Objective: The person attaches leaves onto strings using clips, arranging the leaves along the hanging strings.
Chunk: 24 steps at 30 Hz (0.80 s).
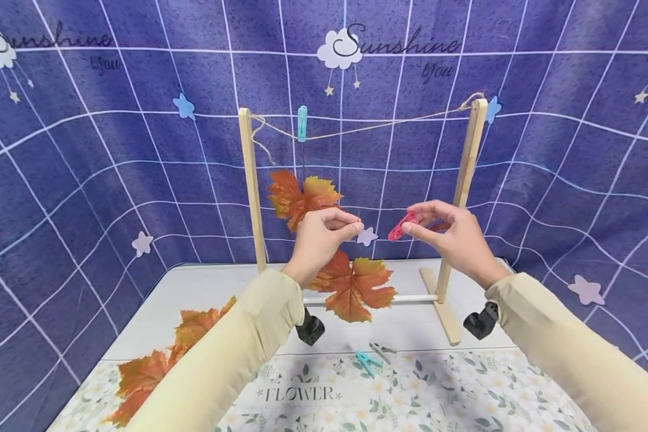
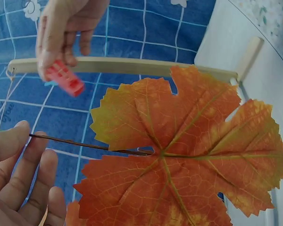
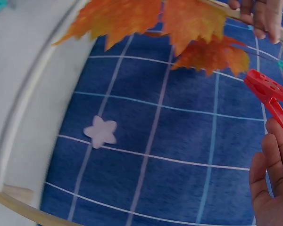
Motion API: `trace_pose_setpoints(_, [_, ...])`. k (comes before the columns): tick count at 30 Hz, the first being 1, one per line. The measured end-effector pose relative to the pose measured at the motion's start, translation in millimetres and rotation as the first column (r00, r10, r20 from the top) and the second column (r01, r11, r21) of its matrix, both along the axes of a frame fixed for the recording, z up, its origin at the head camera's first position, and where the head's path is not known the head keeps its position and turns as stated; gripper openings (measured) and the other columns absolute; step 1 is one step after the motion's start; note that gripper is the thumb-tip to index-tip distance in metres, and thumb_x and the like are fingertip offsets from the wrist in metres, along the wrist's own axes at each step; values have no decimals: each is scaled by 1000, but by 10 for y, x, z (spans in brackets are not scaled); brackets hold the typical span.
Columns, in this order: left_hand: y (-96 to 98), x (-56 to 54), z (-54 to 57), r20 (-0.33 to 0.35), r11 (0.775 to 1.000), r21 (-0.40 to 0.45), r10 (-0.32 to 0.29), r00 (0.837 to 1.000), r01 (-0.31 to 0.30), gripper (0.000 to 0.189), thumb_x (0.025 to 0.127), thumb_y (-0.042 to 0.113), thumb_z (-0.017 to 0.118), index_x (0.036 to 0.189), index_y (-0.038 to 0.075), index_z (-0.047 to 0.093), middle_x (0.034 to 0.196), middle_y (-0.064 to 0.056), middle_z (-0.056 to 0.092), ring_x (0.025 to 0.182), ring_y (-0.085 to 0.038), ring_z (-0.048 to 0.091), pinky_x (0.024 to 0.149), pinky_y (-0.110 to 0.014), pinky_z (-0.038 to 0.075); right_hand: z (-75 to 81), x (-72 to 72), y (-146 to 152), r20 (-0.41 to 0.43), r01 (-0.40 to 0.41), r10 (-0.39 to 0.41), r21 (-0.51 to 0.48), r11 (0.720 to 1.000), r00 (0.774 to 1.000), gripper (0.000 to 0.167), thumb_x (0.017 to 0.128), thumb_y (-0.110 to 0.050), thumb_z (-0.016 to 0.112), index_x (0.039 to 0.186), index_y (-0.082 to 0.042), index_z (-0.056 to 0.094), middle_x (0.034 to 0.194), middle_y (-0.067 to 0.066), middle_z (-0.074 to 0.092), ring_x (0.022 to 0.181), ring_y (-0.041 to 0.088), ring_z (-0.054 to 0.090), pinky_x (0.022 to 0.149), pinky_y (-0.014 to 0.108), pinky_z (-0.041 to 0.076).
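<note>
A person's left hand (image 1: 322, 240) has its grip pinched on the end of the slender stem (image 2: 80, 143) of an orange autumn leaf (image 1: 356, 291), which hangs below it; the right hand (image 1: 456, 239) grasps a red clothespin (image 1: 402, 227), near the stem but apart from it; in the head view both hands are lower than a sagging twine (image 1: 378, 127), where a teal clothespin (image 1: 302, 123) bears a second leaf (image 1: 302, 198); a teal clip (image 1: 367, 362) and a grey clip (image 1: 380, 348) lie on the surface (image 1: 205, 282). The thin stem, held only at its tip, could twist or slip if the pinch loosens; the slanted red clothespin could spring away if squeezed off-centre; a tug on the slack twine could slide the teal clothespin or shake its leaf free; the left sleeve (image 1: 221, 348) could drag the leaves (image 1: 143, 375) at lower left; whether the red clothespin's jaws are parted cannot be told.
</note>
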<state>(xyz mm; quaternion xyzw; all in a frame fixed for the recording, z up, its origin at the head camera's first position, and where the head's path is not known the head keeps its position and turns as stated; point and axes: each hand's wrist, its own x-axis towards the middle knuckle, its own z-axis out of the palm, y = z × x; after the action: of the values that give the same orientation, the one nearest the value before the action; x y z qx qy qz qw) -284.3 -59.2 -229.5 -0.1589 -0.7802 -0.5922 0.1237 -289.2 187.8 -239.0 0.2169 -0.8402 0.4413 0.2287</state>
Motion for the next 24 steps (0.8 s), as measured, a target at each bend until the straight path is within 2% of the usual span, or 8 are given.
trace_pose_setpoints(4, [123,-99,33,13,998,62,12,1000,-13,12,90,11,78,99,3,78,92,-8,77,87,-20,72,80,-34,55,157,-19,14,10,4,-4,-15,1000,1000,38,92,-25,78,125,-8,70,103,11,73,89,7,63,76,17,50])
trace_pose_setpoints(9, [238,-200,83,11,993,107,40,999,-41,12,91,12,78,99,4,78,91,-10,77,85,-23,71,76,-35,54,296,-36,44,11,51,-51,-9,999,999,43,92,-31,79,127,-9,69,106,9,73,89,9,64,74,17,51])
trace_pose_setpoints(16, [324,-285,104,10,994,86,62,998,-63,13,90,13,79,99,3,78,91,-11,77,90,-29,72,69,-28,50,415,-123,45,-48,83,-83,-11,996,995,38,91,-28,80,122,-8,71,101,7,72,90,12,64,71,18,51])
trace_pose_setpoints(20, [370,-327,132,-15,993,60,104,994,-103,13,88,13,81,97,4,79,88,-10,77,85,-28,73,61,-24,46,507,-165,20,-51,82,-84,-29,996,995,39,90,-29,80,122,-9,71,100,4,74,89,9,65,73,18,51])
trace_pose_setpoints(24, [420,-382,159,-63,992,23,126,990,-125,13,88,15,81,97,5,79,87,-9,77,81,-26,73,60,-23,44,610,-195,7,-69,90,-93,-50,995,993,39,89,-29,81,121,-9,72,98,2,75,91,8,64,74,19,48])
